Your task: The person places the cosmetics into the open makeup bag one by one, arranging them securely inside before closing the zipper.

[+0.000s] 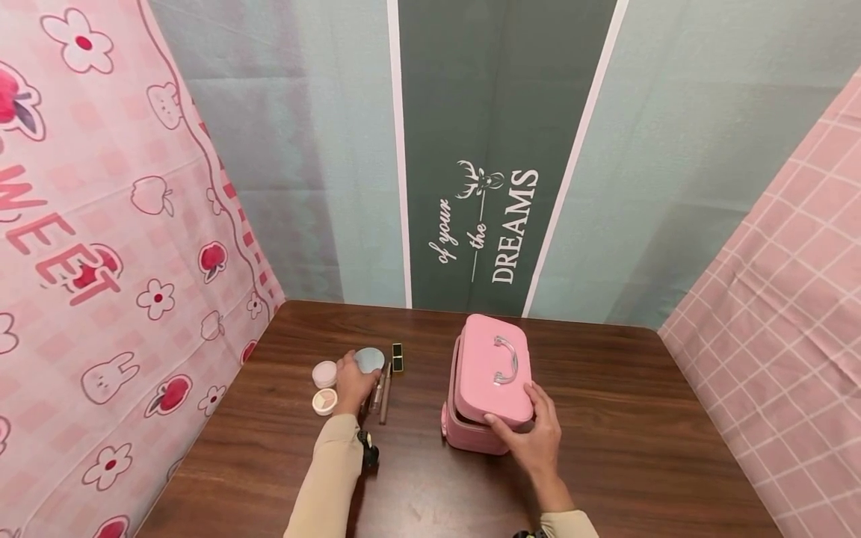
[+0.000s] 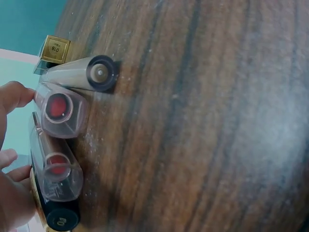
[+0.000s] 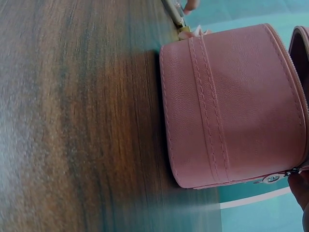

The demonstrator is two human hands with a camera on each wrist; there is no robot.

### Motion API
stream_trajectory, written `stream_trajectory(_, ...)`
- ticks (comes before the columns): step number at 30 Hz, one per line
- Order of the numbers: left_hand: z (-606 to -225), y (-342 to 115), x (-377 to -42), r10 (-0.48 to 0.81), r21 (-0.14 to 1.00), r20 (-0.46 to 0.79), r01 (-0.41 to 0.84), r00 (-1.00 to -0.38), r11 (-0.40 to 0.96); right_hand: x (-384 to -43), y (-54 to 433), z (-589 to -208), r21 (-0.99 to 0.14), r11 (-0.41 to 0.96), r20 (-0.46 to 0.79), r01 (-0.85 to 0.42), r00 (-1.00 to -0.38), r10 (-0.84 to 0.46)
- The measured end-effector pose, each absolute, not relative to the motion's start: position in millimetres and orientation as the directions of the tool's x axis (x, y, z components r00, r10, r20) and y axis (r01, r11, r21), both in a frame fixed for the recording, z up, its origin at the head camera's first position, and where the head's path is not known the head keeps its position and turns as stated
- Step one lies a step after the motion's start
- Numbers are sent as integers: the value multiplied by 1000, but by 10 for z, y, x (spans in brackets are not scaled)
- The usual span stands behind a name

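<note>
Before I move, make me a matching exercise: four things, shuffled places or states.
1. pink rectangular case
2. round silver-grey disc
3. black-and-gold oblong tube
4. round white three-shade palette

A. left of the left hand
B. lid ajar, right hand on it
C. right of the disc, untouched
D. against the left hand

1-B; 2-D; 3-C; 4-A

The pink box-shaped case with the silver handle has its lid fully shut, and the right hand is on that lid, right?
No: the pink lid isn't fully shut; the right wrist view shows a gap between it and the case body. The right hand is on the lid.
</note>
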State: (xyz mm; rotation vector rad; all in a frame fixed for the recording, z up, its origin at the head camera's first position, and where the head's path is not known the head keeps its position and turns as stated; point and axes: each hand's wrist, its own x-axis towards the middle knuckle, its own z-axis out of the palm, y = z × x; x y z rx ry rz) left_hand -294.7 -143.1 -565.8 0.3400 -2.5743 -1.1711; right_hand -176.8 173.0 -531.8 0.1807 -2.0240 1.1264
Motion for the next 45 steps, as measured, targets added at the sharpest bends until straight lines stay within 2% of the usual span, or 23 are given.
stream_trajectory(18,-5497,-1374,-2995,-360,724,-37,-274,-932,633,-1761,1742,-5308,-710,538,666,-455,-682,301)
stream_trajectory(33,-5449,-1358,-3032,-384,669,-40,-310,-922,676,-1747,1737,-5300,-744,486,641,-457,-692,331)
stream_trajectory(39,-5433,-1341,-3040,-393,650,-50,-329,-918,685,-1661,1661,-5097,-769,418,628,-484,-695,350)
stream_trajectory(45,-5402,-1325,-3051,-380,651,-73,-332,-922,683,-1595,1624,-4965,-814,360,573,-455,-732,369)
